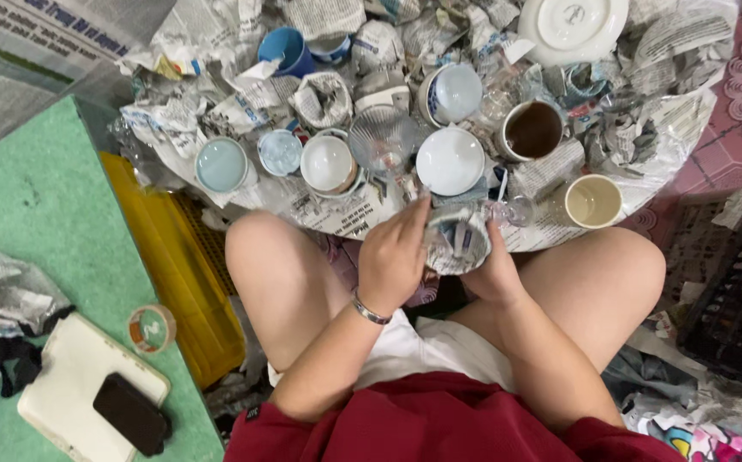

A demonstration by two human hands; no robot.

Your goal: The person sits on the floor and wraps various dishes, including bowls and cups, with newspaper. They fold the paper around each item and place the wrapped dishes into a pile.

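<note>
At frame centre, my left hand (394, 257) and right hand (492, 272) close together around a small newspaper-wrapped cup (457, 241), held over my lap so the paper stays tucked; unwrapped white ceramic cups (449, 161) crowd the newspaper-covered round table (683, 137) above.

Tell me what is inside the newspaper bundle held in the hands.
The left hand and right hand hold a newspaper-wrapped bundle. Its open top shows only crumpled paper tucked into a round, cup-like shape; whatever is wrapped is covered.

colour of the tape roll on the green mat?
The tape roll is brownish-orange with a pale core, lying flat on the green mat; the head view shows it.
</note>
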